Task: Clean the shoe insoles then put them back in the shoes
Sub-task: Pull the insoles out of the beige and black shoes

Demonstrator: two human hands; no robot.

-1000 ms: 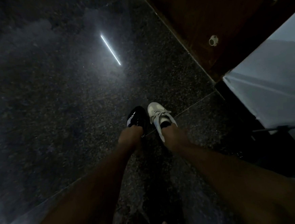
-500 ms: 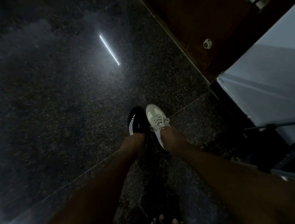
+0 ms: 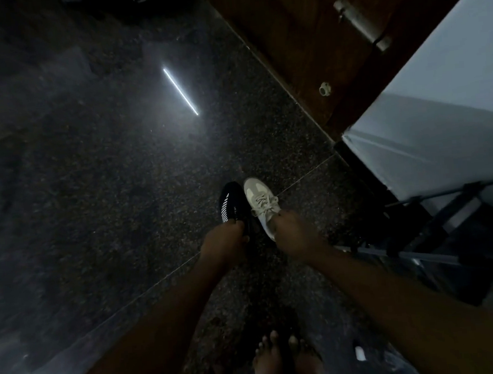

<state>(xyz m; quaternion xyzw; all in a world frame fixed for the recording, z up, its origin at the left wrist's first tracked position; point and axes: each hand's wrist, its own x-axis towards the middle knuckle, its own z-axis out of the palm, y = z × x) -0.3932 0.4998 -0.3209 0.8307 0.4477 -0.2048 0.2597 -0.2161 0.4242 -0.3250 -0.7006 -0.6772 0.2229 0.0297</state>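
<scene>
Two shoes hang side by side over a dark speckled floor in dim light. My left hand (image 3: 224,243) grips the heel end of a black shoe (image 3: 231,201) with white stripes on its side. My right hand (image 3: 294,234) grips the heel end of a white lace-up shoe (image 3: 259,199). Both toes point away from me and the shoes touch along their inner sides. My hands hide the shoe openings, so no insoles can be seen.
A brown wooden door (image 3: 302,49) with a metal bolt (image 3: 359,24) stands at the upper right. Beside it is a pale wall (image 3: 440,118), with a dark metal rack (image 3: 437,230) below. My bare feet (image 3: 282,361) show at the bottom. A tube light reflection (image 3: 180,91) marks the floor.
The view has tilted down a little, so my bare feet show more. Both hands still hold the shoes, which sit slightly lower and closer together in the frame.
</scene>
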